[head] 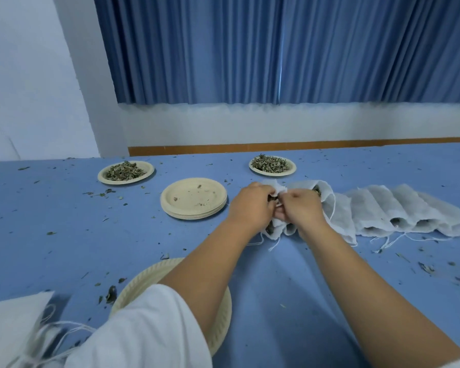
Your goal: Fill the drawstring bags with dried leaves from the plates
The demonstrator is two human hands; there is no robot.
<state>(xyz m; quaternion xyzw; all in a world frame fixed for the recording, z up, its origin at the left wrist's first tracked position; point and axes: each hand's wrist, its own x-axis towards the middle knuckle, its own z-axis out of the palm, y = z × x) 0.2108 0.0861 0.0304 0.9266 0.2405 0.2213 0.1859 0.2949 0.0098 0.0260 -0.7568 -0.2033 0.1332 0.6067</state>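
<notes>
Leaf-littered blue table, blue curtain, left hand and right hand gripping bag

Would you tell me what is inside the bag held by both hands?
Dried leaves show at the bag's mouth, between the left hand and right hand. Cloth and hands hide how full it is.

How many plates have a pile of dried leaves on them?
2: left leaf plate at the back left, right leaf plate at the back right. The near plate under the left arm is partly hidden and might hold some.
</notes>
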